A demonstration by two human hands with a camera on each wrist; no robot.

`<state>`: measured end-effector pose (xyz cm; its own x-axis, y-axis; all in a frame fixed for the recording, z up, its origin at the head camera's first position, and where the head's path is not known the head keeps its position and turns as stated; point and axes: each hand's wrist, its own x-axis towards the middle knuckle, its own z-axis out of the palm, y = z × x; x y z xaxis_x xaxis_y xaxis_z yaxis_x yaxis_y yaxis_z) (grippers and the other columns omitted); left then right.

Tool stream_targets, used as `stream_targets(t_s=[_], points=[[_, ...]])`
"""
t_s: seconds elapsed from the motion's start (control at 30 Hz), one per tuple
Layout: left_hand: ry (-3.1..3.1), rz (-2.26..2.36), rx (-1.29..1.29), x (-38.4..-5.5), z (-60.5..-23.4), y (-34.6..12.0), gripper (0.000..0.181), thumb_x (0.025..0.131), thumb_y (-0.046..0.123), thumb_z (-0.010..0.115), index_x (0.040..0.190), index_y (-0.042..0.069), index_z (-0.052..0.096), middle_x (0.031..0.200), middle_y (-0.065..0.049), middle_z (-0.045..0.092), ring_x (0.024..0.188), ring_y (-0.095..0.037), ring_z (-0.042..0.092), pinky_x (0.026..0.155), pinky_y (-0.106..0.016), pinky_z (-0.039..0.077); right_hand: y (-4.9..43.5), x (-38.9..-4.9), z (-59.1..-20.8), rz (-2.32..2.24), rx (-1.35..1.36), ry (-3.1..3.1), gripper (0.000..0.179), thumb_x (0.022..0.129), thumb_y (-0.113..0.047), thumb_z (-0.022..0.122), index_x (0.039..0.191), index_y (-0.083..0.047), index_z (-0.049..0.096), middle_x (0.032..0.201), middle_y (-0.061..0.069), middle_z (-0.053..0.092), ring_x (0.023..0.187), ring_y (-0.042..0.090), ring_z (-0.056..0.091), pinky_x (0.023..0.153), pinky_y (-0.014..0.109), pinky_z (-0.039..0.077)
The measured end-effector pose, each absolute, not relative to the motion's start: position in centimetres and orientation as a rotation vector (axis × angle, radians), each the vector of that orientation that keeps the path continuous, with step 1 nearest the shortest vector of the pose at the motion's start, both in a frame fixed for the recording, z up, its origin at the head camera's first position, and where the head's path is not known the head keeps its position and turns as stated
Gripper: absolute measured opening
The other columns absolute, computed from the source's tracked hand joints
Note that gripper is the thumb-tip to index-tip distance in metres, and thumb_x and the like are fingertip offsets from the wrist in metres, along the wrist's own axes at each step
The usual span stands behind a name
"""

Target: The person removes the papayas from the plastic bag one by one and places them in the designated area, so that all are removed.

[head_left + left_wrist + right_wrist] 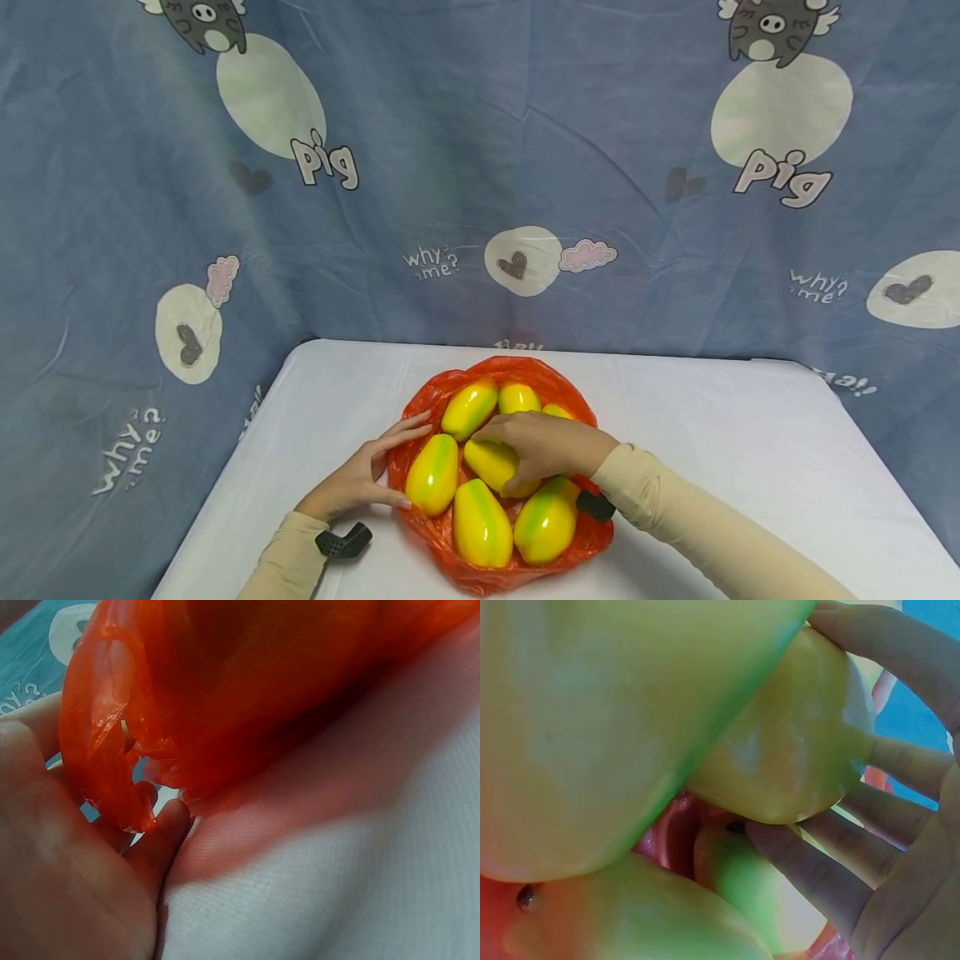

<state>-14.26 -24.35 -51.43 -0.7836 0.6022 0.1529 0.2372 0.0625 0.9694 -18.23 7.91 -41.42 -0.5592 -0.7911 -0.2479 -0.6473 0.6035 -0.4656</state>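
Observation:
A red plastic bag (442,550) lies spread open on the table, holding several glossy yellow papayas with green streaks. My right hand (543,446) reaches into its middle from the right. The thumb and fingers curl round one papaya (487,462); in the right wrist view that papaya (787,742) sits against the fingers, with other papayas (630,915) close below. At the bag's left side is my left hand (360,479), thumb and fingers spread apart and touching the rim near the left papaya (432,475). The left wrist view shows the bag's edge (105,750) between the left thumb and fingers.
A white cloth covers the table (712,433). Behind it hangs a blue curtain (450,150) with pig prints. More papayas stand at the bag's front (482,525) and back (470,408). A black wrist device (345,542) sits by the left sleeve.

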Motion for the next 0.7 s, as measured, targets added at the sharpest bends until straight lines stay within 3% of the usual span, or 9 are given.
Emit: stream_targets(t_s=[0.53, 0.7], points=[[2.066, 1.773, 0.856, -14.3, -51.6, -24.3, 0.087, 0.081, 0.008, 0.086, 0.157, 0.007, 0.043, 0.172, -0.015, 0.022, 0.155, 0.006, 0.019, 0.119, -0.008, 0.024, 10.8, -18.0, -41.2, -0.681, -1.017, 2.456, 0.077, 0.083, -0.042, 0.085, 0.151, -0.026, 0.053, 0.151, -0.007, 0.057, 0.136, 0.016, 0.053, 0.117, 0.043, 0.047], [2.058, 1.774, 0.843, -14.3, -51.4, -24.4, 0.087, 0.081, 0.007, 0.086, 0.157, 0.008, 0.043, 0.172, -0.014, 0.022, 0.155, 0.006, 0.019, 0.119, -0.008, 0.024, 11.9, -17.6, -41.0, -0.821, -1.004, 2.485, 0.077, 0.082, -0.041, 0.087, 0.150, -0.025, 0.054, 0.149, -0.005, 0.058, 0.131, 0.016, 0.056, 0.114, 0.043, 0.050]])
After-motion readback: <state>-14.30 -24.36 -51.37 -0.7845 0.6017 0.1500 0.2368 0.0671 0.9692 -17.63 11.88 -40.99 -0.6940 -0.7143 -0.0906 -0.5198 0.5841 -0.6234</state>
